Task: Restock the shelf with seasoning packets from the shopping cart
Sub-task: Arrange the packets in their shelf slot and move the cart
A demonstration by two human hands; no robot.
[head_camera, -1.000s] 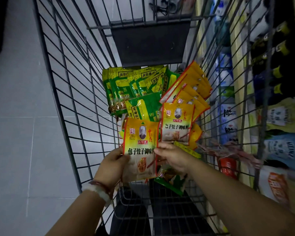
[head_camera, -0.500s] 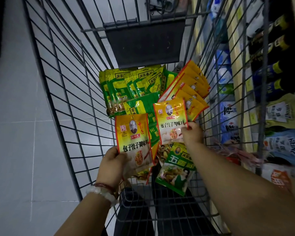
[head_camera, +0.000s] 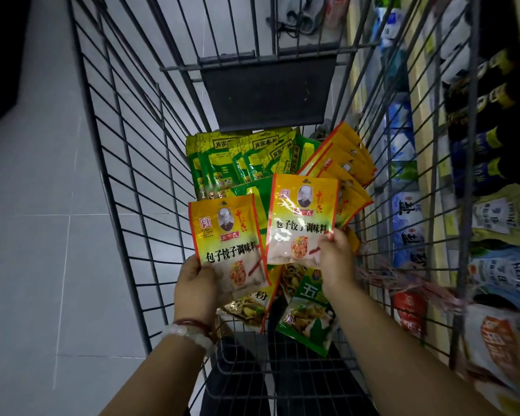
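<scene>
— Left hand [head_camera: 196, 283]?
— Curled round the lower left corner of a yellow seasoning packet [head_camera: 228, 244], thumb on its face; more packets fanned beneath, among them a brown-printed one [head_camera: 246, 309]. White bead bracelet [head_camera: 189, 334] at the wrist.
— Right hand [head_camera: 335, 259]?
— Pinching the lower right corner of a second yellow packet [head_camera: 302, 217], held up just beside the first, edges nearly touching.
— Rest of the stock?
— Down in the wire shopping cart [head_camera: 126, 181]: green packets [head_camera: 240, 157] stacked at the far end, orange-yellow ones [head_camera: 345, 163] leaning on the right wall, one green packet [head_camera: 308, 316] under the right wrist.
— Shelf?
— Right of the cart, shelf [head_camera: 415, 94] packed with pouches and dark bottles [head_camera: 493, 121].
</scene>
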